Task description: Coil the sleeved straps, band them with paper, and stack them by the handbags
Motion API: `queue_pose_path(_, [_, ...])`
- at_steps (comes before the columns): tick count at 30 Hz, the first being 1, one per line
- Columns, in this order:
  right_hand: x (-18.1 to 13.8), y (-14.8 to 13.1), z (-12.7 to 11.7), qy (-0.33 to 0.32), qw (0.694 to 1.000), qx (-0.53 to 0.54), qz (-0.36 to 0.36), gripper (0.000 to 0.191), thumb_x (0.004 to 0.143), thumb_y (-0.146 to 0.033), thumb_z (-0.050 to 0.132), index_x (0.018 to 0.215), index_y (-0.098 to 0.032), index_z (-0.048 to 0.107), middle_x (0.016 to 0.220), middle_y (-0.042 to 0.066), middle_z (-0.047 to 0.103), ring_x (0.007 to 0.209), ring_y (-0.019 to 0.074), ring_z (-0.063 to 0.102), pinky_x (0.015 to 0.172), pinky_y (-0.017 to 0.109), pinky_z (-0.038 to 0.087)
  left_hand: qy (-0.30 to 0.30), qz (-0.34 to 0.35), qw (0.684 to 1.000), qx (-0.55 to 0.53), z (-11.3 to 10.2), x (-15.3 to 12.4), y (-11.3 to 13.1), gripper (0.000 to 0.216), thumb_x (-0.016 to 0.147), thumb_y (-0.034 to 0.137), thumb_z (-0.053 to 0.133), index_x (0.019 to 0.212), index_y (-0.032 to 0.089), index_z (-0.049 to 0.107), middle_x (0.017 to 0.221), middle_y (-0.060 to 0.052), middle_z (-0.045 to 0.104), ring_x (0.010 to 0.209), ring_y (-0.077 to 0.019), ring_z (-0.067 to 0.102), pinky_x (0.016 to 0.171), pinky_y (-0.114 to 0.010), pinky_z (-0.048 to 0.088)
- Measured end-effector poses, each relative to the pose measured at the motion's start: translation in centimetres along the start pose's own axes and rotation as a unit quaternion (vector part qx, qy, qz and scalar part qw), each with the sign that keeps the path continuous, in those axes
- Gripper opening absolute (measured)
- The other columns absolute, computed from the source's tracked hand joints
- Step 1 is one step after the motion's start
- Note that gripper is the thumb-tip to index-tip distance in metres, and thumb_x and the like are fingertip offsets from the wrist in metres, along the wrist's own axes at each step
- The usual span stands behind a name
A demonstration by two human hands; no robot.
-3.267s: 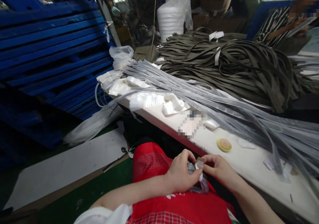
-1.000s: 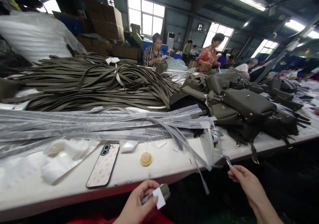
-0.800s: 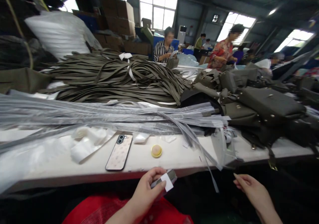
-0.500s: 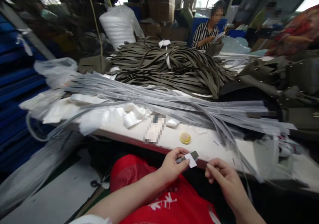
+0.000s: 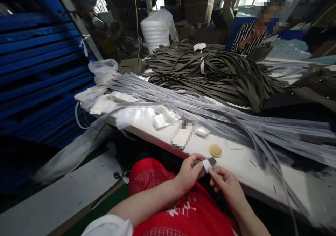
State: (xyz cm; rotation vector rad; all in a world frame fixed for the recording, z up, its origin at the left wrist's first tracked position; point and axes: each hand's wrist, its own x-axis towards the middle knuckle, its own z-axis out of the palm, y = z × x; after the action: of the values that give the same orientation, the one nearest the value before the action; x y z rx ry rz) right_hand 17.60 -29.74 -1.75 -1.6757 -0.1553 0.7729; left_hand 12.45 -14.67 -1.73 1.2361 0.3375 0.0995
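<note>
A worker in a red apron (image 5: pixel 154 215) sits at a white table (image 5: pixel 236 166), holding a small olive strip (image 5: pixel 212 161) just off its near edge, above the lap. The left hand (image 5: pixel 191 171) grips the strip between thumb and curled fingers, one olive end jutting out toward the table. A white label (image 5: pixel 207 165) lies across the strip; the right hand (image 5: pixel 223 180), its other fingers curled in, appears to pinch the label's lower end between thumb and forefinger, though the contact is too small to make out fully. Just beyond the hands, on the table, rests a round yellow-rimmed disc (image 5: pixel 215 150), with a blurred-out phone (image 5: pixel 183 136) to its left and crumpled white film (image 5: pixel 162 118) past that. Long clear-wrapped strips (image 5: pixel 183 99) run the table's length, backed by a heap of loose olive straps (image 5: pixel 223 70). Across the heap, a co-worker in a striped shirt (image 5: pixel 245 36) has hands raised. Blue pallets (image 5: pixel 42 68) stand stacked at left, above a pale board (image 5: pixel 63 192) on the green floor (image 5: pixel 111 197).
</note>
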Motion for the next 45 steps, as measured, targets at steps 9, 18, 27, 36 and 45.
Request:
queue_pose_path(9, [1.8, 0.0, 1.9, -0.084, 0.993, 0.071, -0.032, 0.04, 0.069, -0.054, 0.075, 0.077, -0.016, 0.065, 0.069, 0.004, 0.07, 0.063, 0.0173, 0.065, 0.062, 0.027, 0.049, 0.102, 0.093, 0.98, 0.146, -0.9, -0.3, 0.2, 0.035, 0.085, 0.049, 0.061, 0.085, 0.015, 0.064, 0.073, -0.005, 0.064, 0.066, -0.0149, 0.056, 0.06, -0.024, 0.043])
queue_pose_path(18, [3.5, 0.3, 4.2, 0.028, 0.998, 0.03, -0.053, 0.023, 0.063, -0.041, 0.071, 0.063, -0.018, 0.065, 0.05, -0.001, 0.063, 0.044, 0.0162, 0.055, 0.045, 0.025, 0.043, 0.075, 0.283, 0.932, 0.212, -1.3, -0.2, 0.7, 0.037, 0.096, 0.045, 0.041, 0.085, 0.02, 0.066, 0.082, -0.009, 0.063, 0.079, -0.02, 0.06, 0.074, -0.029, 0.045])
queue_pose_path(27, [3.1, -1.2, 2.7, 0.057, 0.991, -0.059, -0.106, 0.021, 0.059, -0.034, 0.064, 0.046, -0.019, 0.06, 0.047, 0.003, 0.059, 0.047, 0.0177, 0.05, 0.043, 0.027, 0.038, 0.001, 0.299, 0.912, 0.282, -0.6, -2.6, 2.1, 0.023, 0.096, 0.024, 0.042, 0.103, 0.019, 0.064, 0.103, -0.012, 0.063, 0.094, -0.0195, 0.062, 0.086, -0.03, 0.047])
queue_pose_path(36, [1.4, -2.3, 3.4, -0.024, 0.992, 0.092, -0.087, 0.017, 0.066, -0.029, 0.067, 0.079, -0.018, 0.069, 0.07, 0.002, 0.067, 0.066, 0.0186, 0.058, 0.063, 0.029, 0.048, 0.105, 0.245, 0.935, 0.235, -1.2, -1.5, 0.4, 0.033, 0.1, 0.029, 0.036, 0.102, 0.017, 0.066, 0.12, -0.013, 0.056, 0.114, -0.0198, 0.057, 0.098, -0.034, 0.045])
queue_pose_path(45, [1.8, -2.4, 2.4, -0.076, 0.982, 0.116, -0.131, 0.029, 0.074, -0.039, 0.074, 0.095, -0.019, 0.071, 0.085, 0.004, 0.066, 0.076, 0.02, 0.06, 0.067, 0.03, 0.048, 0.062, 0.315, 0.908, 0.27, -1.9, -0.8, -1.3, 0.02, 0.094, 0.029, 0.05, 0.103, 0.022, 0.067, 0.123, -0.011, 0.059, 0.112, -0.0217, 0.061, 0.093, -0.034, 0.052])
